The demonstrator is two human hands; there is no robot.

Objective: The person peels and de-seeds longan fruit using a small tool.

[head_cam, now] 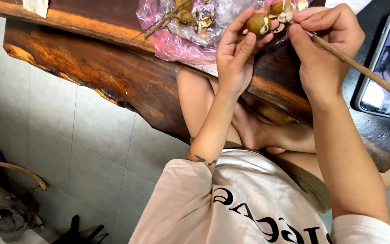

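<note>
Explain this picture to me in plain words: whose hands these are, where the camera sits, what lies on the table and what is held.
The one picture comes from a camera on the person's head, looking down at their own hands and lap. The left hand pinches a small round brown fruit, its shell partly opened. The right hand holds a thin wooden stick with its tip at the fruit. On the dark wooden table lies a clear and pink plastic bag with more fruit, shells and twigs. A phone lies at the right.
</note>
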